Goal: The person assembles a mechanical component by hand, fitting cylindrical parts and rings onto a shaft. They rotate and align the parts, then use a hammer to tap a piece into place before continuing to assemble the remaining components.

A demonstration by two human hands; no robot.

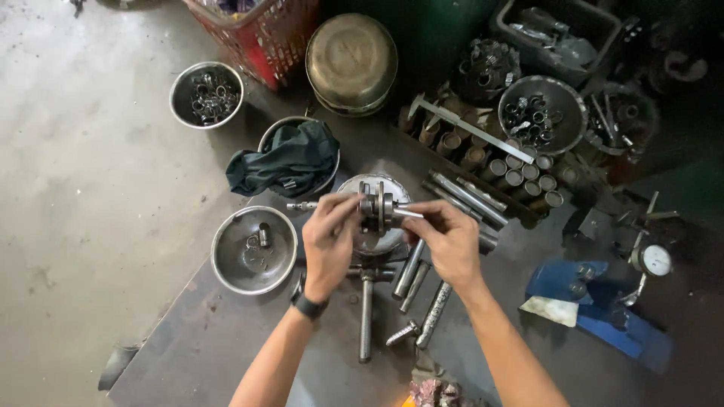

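Note:
Both my hands hold a grey metal crankshaft (379, 205) level above a steel bowl (375, 240) at the middle of the dark workbench. My left hand (329, 237), with a black wristband, grips the shaft's left end, whose stub sticks out to the left. My right hand (446, 240) pinches the right-hand shaft end. Below my hands lie several steel rods and pins (413, 286) and a long T-shaped bar (366, 305).
A steel bowl with a few small parts (253, 249) sits to the left, a bowl with a dark rag (290, 160) behind it, a bowl of rings (206, 94) farther left. A vernier caliper (467, 128), a tray of cylinders (498, 169), a red basket (256, 30), a dial gauge (653, 260).

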